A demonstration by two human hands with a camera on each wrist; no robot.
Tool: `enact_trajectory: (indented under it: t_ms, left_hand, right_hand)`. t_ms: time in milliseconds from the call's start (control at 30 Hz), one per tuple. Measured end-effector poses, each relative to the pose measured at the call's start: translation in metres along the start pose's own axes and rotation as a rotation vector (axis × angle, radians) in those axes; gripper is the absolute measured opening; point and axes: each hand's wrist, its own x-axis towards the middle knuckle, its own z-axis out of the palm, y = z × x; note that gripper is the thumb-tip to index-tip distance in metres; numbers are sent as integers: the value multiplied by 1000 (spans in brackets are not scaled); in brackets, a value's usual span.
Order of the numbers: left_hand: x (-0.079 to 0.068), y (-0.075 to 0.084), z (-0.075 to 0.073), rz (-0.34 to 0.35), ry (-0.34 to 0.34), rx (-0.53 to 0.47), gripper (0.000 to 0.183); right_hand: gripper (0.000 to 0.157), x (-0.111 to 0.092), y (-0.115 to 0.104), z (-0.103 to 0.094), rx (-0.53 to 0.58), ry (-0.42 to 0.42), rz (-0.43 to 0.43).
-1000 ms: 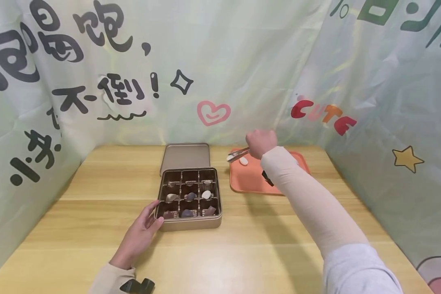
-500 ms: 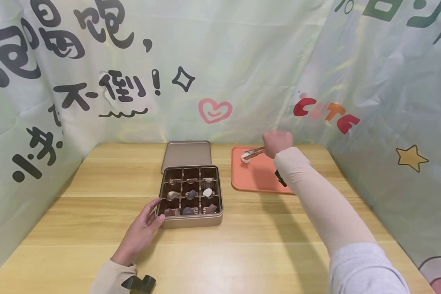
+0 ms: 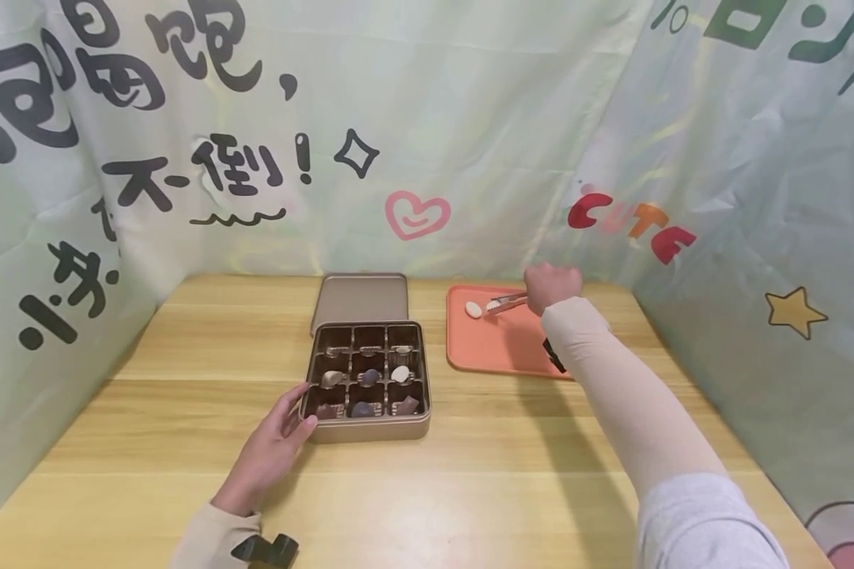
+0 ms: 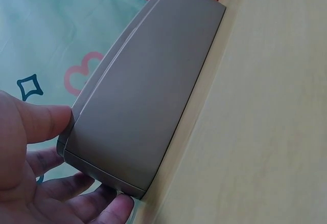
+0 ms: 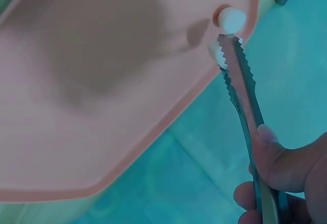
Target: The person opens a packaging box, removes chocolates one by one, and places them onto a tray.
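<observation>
My right hand (image 3: 553,288) grips metal tongs (image 5: 241,75) over the orange tray (image 3: 462,356). Between the toothed tips sits a white pebble (image 5: 217,55), partly hidden by the tongs. Another white pebble (image 3: 473,310) lies on the tray just left of the tips in the head view. My left hand (image 3: 276,446) holds the near left corner of an uncovered brown tin (image 3: 370,431), thumb at the rim and fingers along the side. Dividers split the tin into several compartments. Stones lie in the front and middle rows, among them a white stone (image 3: 400,374) and a dark bluish one (image 3: 370,377).
Behind the tin lies its flat brown lid (image 3: 363,299). The wooden table (image 3: 427,506) is bounded by a printed cloth backdrop (image 3: 470,142) at the back and both sides. A small black device (image 3: 265,551) is strapped to the left wrist.
My right hand and the tongs with their white pebble have moved right, from the tray's left edge past the lying pebble. The left hand keeps its place on the tin.
</observation>
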Motion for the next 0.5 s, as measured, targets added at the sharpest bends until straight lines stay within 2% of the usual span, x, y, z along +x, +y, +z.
enact_trajectory:
  t_ms: [300, 500]
  left_hand:
    - [2, -3, 1, -27, 0, -34, 59]
    - [1, -1, 2, -15, 4, -47, 58]
  right_hand:
    - [14, -2, 10, 11, 1, -35, 20]
    - [14, -2, 15, 14, 5, -63, 25]
